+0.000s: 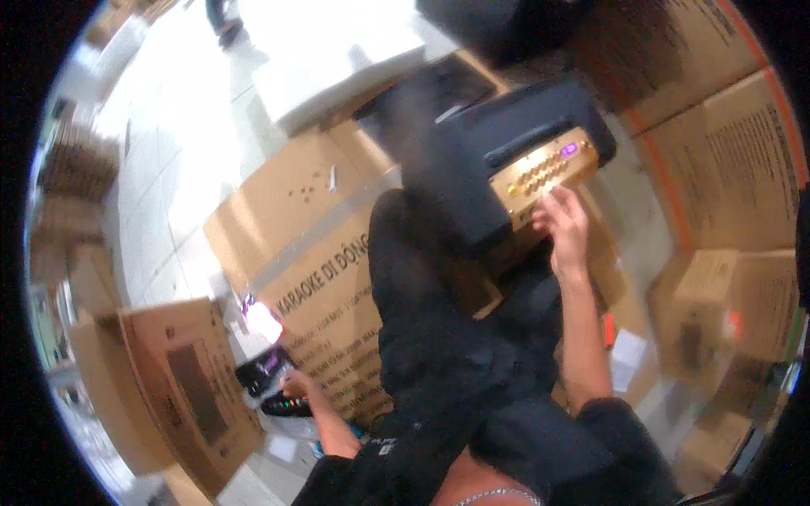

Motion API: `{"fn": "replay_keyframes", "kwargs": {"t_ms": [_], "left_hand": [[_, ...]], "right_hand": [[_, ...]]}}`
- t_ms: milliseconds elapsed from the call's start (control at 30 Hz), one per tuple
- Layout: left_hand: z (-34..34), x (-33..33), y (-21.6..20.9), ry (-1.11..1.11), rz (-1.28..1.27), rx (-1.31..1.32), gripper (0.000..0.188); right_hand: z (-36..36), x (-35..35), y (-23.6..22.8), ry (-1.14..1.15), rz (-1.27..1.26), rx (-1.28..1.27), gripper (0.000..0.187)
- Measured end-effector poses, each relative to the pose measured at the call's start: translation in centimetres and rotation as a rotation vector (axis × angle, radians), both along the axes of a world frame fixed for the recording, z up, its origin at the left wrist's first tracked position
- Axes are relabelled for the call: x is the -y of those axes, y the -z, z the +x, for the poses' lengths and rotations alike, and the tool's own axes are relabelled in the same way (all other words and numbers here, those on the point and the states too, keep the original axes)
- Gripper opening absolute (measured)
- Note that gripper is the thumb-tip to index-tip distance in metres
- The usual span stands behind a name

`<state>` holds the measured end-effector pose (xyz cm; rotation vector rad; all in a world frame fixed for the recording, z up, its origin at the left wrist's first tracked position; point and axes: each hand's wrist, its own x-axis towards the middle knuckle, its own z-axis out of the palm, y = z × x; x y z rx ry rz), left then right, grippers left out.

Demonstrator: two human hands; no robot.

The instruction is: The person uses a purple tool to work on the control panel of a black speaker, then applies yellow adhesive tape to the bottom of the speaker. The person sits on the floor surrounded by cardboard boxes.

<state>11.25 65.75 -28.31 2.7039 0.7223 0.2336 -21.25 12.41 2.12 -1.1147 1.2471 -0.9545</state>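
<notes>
Sitting beyond right hand (569, 226), black speaker (472, 173), gold panel (540, 174) nearest

Speaker cabinet (472, 169): black. Control panel (523, 190): gold; display (570, 150): violet. Lettered carton (333, 295), left of cabinet: brown, black print, grey tape strip (304, 244). Cartons (717, 156), right: brown, orange-red edge stripes.

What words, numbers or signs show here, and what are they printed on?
I copy no wording, only where it stands:
Cardboard carton: large black lettering, smaller lines below.
Purple display on the speaker's gold control panel: too small to read.
Large box, right: printed block, too blurred.
Black garment: white lettering, too blurred.
</notes>
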Motion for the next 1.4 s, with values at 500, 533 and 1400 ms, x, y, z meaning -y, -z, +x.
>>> {"fn": "replay_keyframes", "kwargs": {"t_ms": [500,533,1400], "left_hand": [[3.4,57.5,-1.9,1.024,-0.512,-1.054,0.084],[3.2,57.5,-2.3,1.013,-0.555,-1.119,0.084],[-12.8,58.8,-18.8,0.816,-1.385,-1.302,0.098]], "right_hand": [[6.3,17.5,2.4,0.319,0.309,-0.025,0.028],[6.3,17.8,2.8,0.368,0.349,0.044,0.023],[-5.5,15.9,-8.1,-0.115,0.241,-0.717,0.042]]}}
